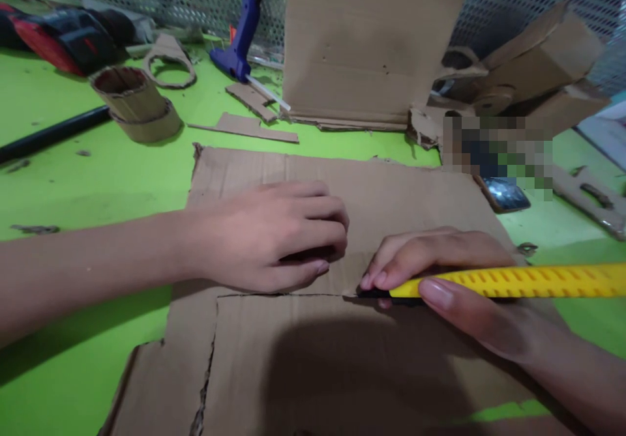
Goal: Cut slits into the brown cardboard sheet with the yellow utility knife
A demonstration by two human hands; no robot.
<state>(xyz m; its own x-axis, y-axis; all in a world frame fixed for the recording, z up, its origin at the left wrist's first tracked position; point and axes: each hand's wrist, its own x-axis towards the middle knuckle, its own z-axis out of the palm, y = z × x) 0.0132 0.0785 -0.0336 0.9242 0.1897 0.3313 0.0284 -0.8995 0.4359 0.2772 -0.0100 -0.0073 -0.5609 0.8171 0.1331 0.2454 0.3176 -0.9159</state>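
A yellow and black utility knife [518,282] lies in my right hand [469,292], gripped between thumb and fingers. Its blade tip touches the right end of a cut line in a brown cardboard sheet [411,201]. Just above that line, my left hand [288,237] rests on the sheet, its fingers curled under and the thumb alongside; nothing shows inside it. A second, ragged cut runs from the line's left end down to the bottom edge. A dark shadow covers the lower middle of the sheet.
A blue glue gun [239,42], a cardboard tube [134,103], a cardboard ring [169,64] and a red-black power tool [73,35] sit back left on the green table [98,195]. An upright cardboard panel [362,38] stands behind. Cardboard pieces [533,58] and a phone [503,193] lie right.
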